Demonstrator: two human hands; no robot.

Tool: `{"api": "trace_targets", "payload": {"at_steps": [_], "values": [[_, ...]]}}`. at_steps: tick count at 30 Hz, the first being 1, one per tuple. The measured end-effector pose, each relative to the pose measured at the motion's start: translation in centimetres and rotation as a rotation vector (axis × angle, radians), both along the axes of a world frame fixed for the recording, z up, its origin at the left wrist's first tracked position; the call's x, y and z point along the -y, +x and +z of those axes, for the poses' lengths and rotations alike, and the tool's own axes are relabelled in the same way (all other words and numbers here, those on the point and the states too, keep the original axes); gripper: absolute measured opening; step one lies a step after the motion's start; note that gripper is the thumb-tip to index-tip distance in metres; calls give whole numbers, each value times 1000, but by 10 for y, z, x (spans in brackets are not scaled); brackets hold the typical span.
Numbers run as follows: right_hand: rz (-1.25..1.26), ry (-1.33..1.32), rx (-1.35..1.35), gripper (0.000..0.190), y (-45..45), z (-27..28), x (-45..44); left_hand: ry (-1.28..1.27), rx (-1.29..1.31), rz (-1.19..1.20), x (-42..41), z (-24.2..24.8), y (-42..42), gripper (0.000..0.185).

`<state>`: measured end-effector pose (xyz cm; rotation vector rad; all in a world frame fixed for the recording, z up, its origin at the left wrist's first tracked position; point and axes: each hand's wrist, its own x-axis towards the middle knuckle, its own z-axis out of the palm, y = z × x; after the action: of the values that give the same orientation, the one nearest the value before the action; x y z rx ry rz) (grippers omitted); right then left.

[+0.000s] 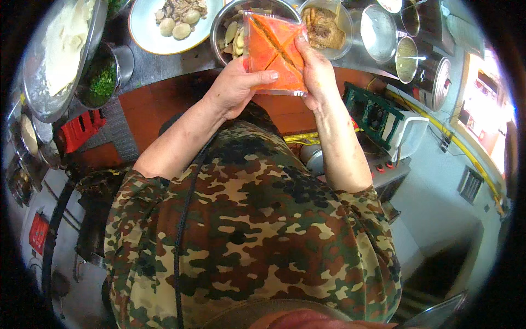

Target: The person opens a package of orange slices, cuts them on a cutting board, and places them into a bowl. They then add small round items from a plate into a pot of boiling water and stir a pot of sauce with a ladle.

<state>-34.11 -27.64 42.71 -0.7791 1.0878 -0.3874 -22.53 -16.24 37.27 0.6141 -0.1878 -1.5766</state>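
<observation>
Both my hands grip a square, clear plastic packet (273,53) with orange contents, crossed by dark diagonal lines. My left hand (238,84) has the packet's lower left corner, thumb lying across the front. Along the right edge, my right hand (318,70) presses with its thumb; fingers behind the packet are hidden. Under and behind it is a steel bowl (218,37) of pale sliced pieces, partly covered by the packet. Just right of that, a clear plastic tub (348,28) contains brown cooked-looking food.
On the steel counter (164,68) stands a white plate (141,24) with pale round pieces and slices. A tray of white food (68,45) and a pot of chopped greens (102,82) are at left. Bowls (378,33) and a lidded pot (435,84) line the right.
</observation>
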Motion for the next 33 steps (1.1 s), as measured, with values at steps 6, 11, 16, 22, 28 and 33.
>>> {"api": "trace_targets", "payload": {"at_steps": [6, 11, 16, 22, 28, 33], "values": [[-59, 22, -110, 44, 1, 2, -18, -69, -144, -140, -10, -26, 8, 49], [66, -173, -169, 43, -4, 2, -21, -95, -233, -127, -13, -39, 9, 49], [91, -27, -31, 39, -18, 1, -12, -100, -416, -178, -11, -47, -1, 46], [105, 13, -79, 34, -27, 3, -8, -130, -466, -193, -4, -55, -12, 44], [57, -178, -121, 31, -24, 9, -5, -132, -380, -270, -4, -50, -11, 50], [223, -459, -252, 29, -23, 13, 0, -53, -466, -141, -6, -38, -4, 56]]}}
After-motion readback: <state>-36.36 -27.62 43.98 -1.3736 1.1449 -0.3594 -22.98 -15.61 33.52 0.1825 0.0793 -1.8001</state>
